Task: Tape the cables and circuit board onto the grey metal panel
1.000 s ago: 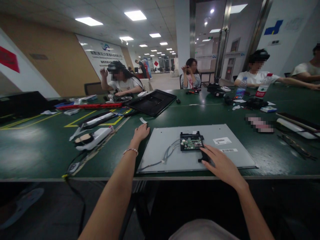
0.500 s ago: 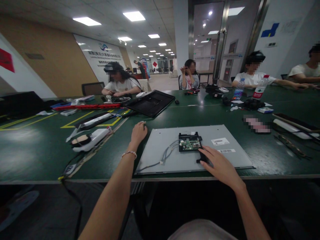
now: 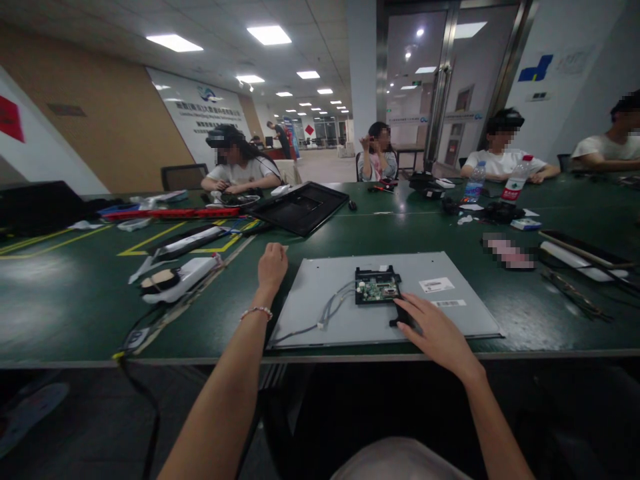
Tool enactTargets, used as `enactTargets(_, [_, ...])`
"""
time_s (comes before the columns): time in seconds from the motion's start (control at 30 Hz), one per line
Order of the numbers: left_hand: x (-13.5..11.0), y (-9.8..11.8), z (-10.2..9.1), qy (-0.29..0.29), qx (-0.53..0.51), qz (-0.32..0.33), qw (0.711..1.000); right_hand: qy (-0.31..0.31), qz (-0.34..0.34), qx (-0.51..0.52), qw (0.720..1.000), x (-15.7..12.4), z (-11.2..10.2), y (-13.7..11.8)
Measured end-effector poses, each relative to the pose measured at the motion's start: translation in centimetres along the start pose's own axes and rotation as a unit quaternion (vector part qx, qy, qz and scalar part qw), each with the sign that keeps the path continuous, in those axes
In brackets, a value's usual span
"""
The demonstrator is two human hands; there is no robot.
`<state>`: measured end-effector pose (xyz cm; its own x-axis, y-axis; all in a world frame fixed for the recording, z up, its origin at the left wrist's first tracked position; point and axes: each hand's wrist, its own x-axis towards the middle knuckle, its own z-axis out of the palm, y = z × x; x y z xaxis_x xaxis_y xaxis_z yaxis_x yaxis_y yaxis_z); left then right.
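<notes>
A grey metal display panel (image 3: 320, 287) lies flat near the front edge of the table, its back facing up. On it sits a black plastic bracket (image 3: 399, 319) with a green circuit board (image 3: 376, 288) in it, and a grey-blue cable (image 3: 326, 316) runs from the board to the left. My right hand (image 3: 434, 330) has its fingers and thumb about the bracket's near right part. My left hand (image 3: 273, 270) is closed beyond the panel's left edge; a small pale bit shows at its fingertips, too small to name.
A black monitor frame (image 3: 305, 207) lies farther back on the green table (image 3: 240, 293). On the left are a white device (image 3: 183, 279) and a dark cable. Bottles (image 3: 515, 183), a pink item (image 3: 507, 252) and glasses (image 3: 575, 293) lie on the right. Several people sit opposite.
My left hand has turned slightly and drawn in its fingers. My right hand stays at the bracket. A person at the right has pulled back an outstretched arm. The view has shifted slightly.
</notes>
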<state>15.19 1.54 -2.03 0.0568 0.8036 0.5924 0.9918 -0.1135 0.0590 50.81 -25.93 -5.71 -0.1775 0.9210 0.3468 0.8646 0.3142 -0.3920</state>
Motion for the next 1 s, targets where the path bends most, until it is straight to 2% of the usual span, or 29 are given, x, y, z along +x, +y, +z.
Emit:
enactTargets(0.27, [-0.4,0.6,-0.9,-0.014,-0.012,-0.021,1.0,0.012,-0.008,0.012,1.0,0.1,0.2,0.3])
enactTargets(0.47, [-0.5,0.5,-1.3,-0.039,-0.015,0.015,0.999,0.011,-0.016,0.013,1.0,0.0,0.2,0.3])
enactTargets(1.0, [-0.2,-0.1,-0.1,-0.031,-0.019,0.034,0.999,0.004,-0.002,0.002,1.0,0.1,-0.4,-0.1])
